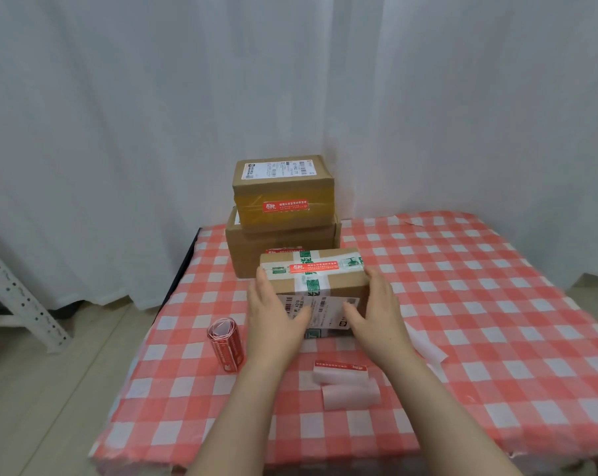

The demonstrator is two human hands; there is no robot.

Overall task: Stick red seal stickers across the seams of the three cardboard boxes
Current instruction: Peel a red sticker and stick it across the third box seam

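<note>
A small cardboard box [328, 286] with green-printed tape stands mid-table; a red seal sticker [314, 267] lies across its top seam. My left hand [273, 312] grips its left side and my right hand [373, 314] grips its right side, thumbs on the near face. Behind it a larger box [249, 250] carries a third box [283, 190], which has a red sticker [285, 206] on its front seam. A red sticker on the larger box is partly hidden by the small box. A roll of red stickers [225, 345] stands left of my left hand.
The table has a red-and-white checked cloth [479, 321]. A loose red sticker strip [340, 366] and white backing papers [350, 395] lie in front of my hands; another backing paper [426, 345] lies to the right. White curtains hang behind. A metal rack [19, 304] stands at the left.
</note>
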